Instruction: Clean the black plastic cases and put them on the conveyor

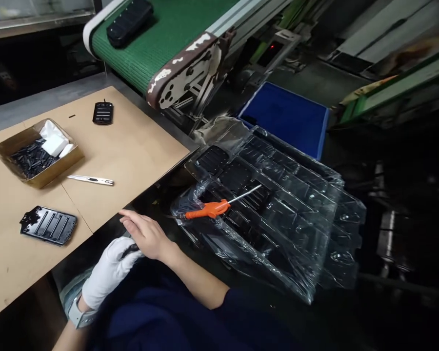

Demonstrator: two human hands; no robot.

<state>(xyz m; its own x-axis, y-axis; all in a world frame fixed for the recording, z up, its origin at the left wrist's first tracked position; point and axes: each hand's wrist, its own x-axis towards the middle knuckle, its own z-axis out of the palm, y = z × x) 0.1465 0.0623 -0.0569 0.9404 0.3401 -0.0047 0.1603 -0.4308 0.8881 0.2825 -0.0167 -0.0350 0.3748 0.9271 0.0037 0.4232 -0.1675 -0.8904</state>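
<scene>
My left hand (111, 270), in a white glove, is closed around a dark object (130, 249) that is mostly hidden, so I cannot make out its kind. Bare and with its fingers stretched out, my right hand (148, 236) lies just over the left one, close to the table edge. A black slotted plastic part (53, 225) rests on the table to the left of my hands. Beyond it lies a silver utility knife (95, 180). To the right, an orange air blow gun (208, 209) with a long metal nozzle lies on clear plastic trays (292, 195).
A cardboard box (54, 170) of black scraps and white wads stands on the brown-covered table (139, 141). Another black part (103, 113) lies farther back. A green conveyor belt (175, 29) carries a black part (129, 22). Behind the trays sits a blue bin (285, 117).
</scene>
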